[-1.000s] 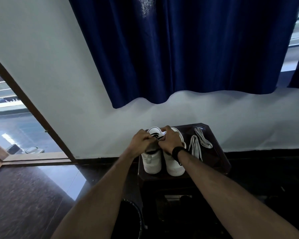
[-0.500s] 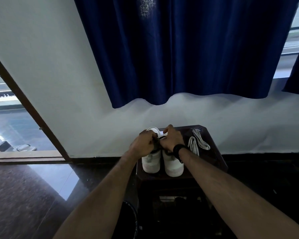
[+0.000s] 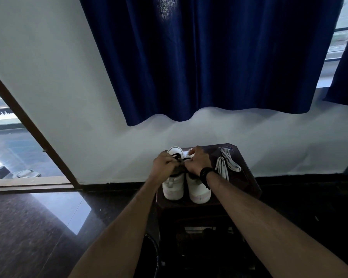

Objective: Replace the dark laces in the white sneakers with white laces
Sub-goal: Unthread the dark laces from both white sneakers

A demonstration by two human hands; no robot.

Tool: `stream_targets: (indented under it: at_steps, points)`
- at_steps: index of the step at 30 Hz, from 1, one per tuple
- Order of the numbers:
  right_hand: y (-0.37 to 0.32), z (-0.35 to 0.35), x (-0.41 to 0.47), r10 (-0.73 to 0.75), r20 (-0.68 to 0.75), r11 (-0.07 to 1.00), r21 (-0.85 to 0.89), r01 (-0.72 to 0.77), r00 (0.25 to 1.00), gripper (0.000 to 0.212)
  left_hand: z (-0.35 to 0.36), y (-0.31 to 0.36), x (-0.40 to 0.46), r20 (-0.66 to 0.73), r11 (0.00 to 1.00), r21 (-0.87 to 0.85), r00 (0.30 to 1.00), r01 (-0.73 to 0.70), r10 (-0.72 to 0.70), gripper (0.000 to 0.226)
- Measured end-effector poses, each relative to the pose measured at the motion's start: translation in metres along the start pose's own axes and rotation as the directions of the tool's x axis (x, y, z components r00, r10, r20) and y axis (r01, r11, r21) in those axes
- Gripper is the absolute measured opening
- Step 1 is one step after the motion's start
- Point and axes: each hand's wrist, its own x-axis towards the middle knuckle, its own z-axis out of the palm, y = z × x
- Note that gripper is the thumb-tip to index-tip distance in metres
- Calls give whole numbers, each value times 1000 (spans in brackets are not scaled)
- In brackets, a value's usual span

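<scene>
On the dark wooden stool (image 3: 247, 177), both hands have slid leftward: left hand (image 3: 164, 167) and right hand (image 3: 197, 163) now pinch the dark laces (image 3: 178, 157) atop the left white sneaker (image 3: 174, 185); unlacing just begun. White laces (image 3: 226, 167) lie untouched beside the pair.

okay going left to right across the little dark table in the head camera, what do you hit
left hand → left sneaker → right sneaker → black wristband → white laces
</scene>
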Motion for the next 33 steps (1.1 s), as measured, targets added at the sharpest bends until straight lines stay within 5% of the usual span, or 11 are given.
stream_targets:
  at_steps: [3,9,12,14,15,18,21,23,26,28,33]
  points:
    - [-2,-1,-1,-17,14,1000,-7,17,1000,31,-1,6,-2,-51,982,-159,992,106,-115,20]
    - [-3,3,-4,-55,-12,996,-77,54,998,37,-14,-1,-6,5,598,-758,920,258,-391,22]
    - [-4,4,-5,-57,-25,993,-106,54,998,41,-27,5,7,72,967,-206,988,149,-137,23]
    - [-5,2,-4,-39,-24,994,-103,36,999,45,-36,13,16,249,922,378,968,-83,-15,22]
    - [-5,1,-4,-34,-24,994,-106,31,999,47,-39,16,19,300,891,430,954,-146,12,20]
    - [-7,0,-6,-27,-38,994,-105,22,999,47,-43,20,13,188,993,-110,982,39,-18,13]
    - [-8,2,-7,-25,-55,992,-125,18,998,43,-47,9,3,-10,768,-602,961,216,-278,14]
    - [-9,3,-8,-26,-56,989,-149,17,998,40,-51,2,-1,37,720,-620,928,312,-371,22]
    - [-11,3,-7,-25,-48,985,-173,16,999,41,-55,3,-3,144,910,-283,952,302,-271,23]
    - [-11,2,-7,-27,-43,983,-183,19,999,39,-56,9,-3,120,919,-332,976,213,-183,9]
    - [-12,4,-8,-22,-61,980,-198,9,998,36,-67,5,1,-18,500,-845,923,191,-383,23]
